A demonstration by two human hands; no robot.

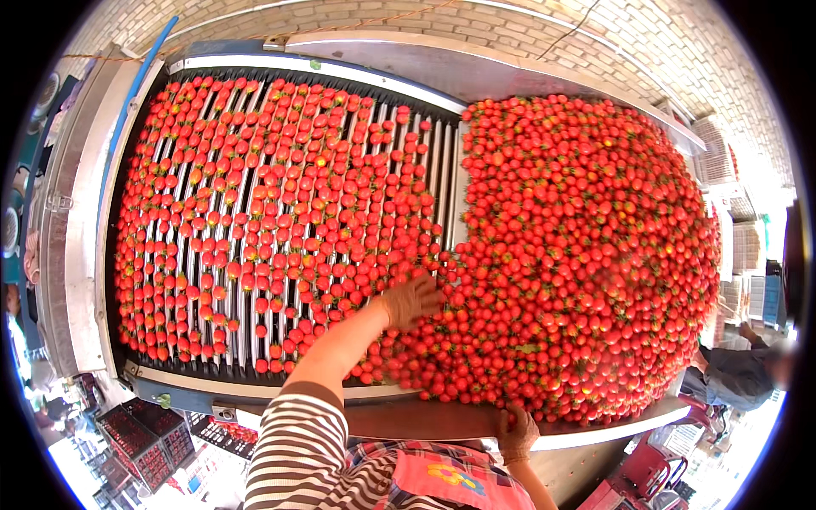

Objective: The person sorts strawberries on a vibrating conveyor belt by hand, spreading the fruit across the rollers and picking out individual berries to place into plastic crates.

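Note:
My left hand (413, 301), in a brown glove, reaches across cherry tomatoes (574, 255) where their heap meets the roller conveyor (241, 319). Its fingers are spread and touch tomatoes without gripping any. My right hand (517, 435), gloved too, curls over the near metal rim (433, 421) of the feed bed. Many red tomatoes with green stems are piled to the right, hiding the bed beneath. On the left, tomatoes lie in rows between the shiny metal rollers, with bare rollers showing in gaps.
A blue pole (131, 102) leans at the conveyor's far left end. Black crates (146, 440) of tomatoes stand below left. Behind runs a brick wall (695, 57). At right, a person in dark clothes (730, 376) is near stacked crates (744, 248) and a red machine (644, 468).

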